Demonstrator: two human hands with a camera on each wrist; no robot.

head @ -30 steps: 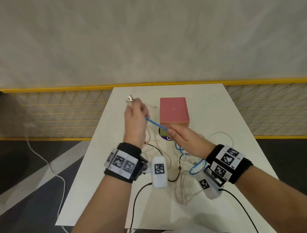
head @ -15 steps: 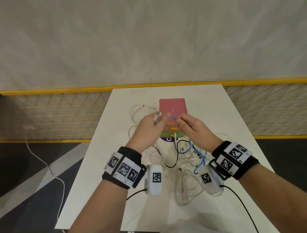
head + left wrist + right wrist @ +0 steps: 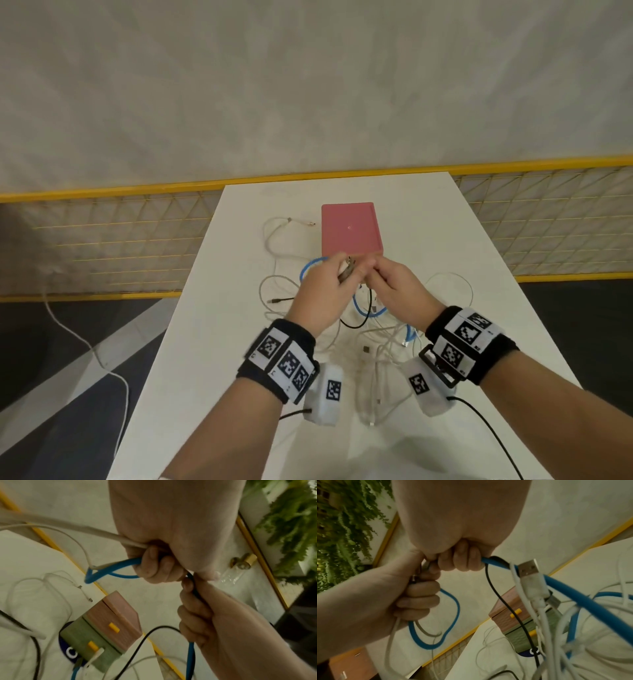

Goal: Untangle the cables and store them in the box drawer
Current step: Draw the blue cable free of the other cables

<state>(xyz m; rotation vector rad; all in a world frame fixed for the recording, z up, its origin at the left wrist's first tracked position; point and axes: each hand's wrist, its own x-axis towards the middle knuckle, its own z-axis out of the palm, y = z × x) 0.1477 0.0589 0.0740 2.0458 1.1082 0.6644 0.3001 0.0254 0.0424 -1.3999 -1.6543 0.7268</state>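
A pink-topped box (image 3: 350, 229) with green lower drawers and yellow handles (image 3: 113, 627) stands mid-table. Both hands meet just in front of it, raised above a tangle of white, black and blue cables (image 3: 376, 329). My left hand (image 3: 327, 284) grips a loop of the blue cable (image 3: 111, 568) together with a beige cable (image 3: 68, 527). My right hand (image 3: 387, 284) grips the same blue cable (image 3: 556, 585) close by; a black cable (image 3: 501, 599) and a white USB plug (image 3: 530, 577) hang beside it. Both drawers appear closed.
The white table (image 3: 445, 240) is narrow, with edges left and right. A white cable (image 3: 274, 240) lies left of the box. A yellow mesh fence (image 3: 102, 246) runs behind. Black leads (image 3: 486, 421) trail from the wrist cameras.
My left hand swung from the far left in to meet my right hand before the box. The blue cable, stretched straight between them a second ago, now hangs in a loop.
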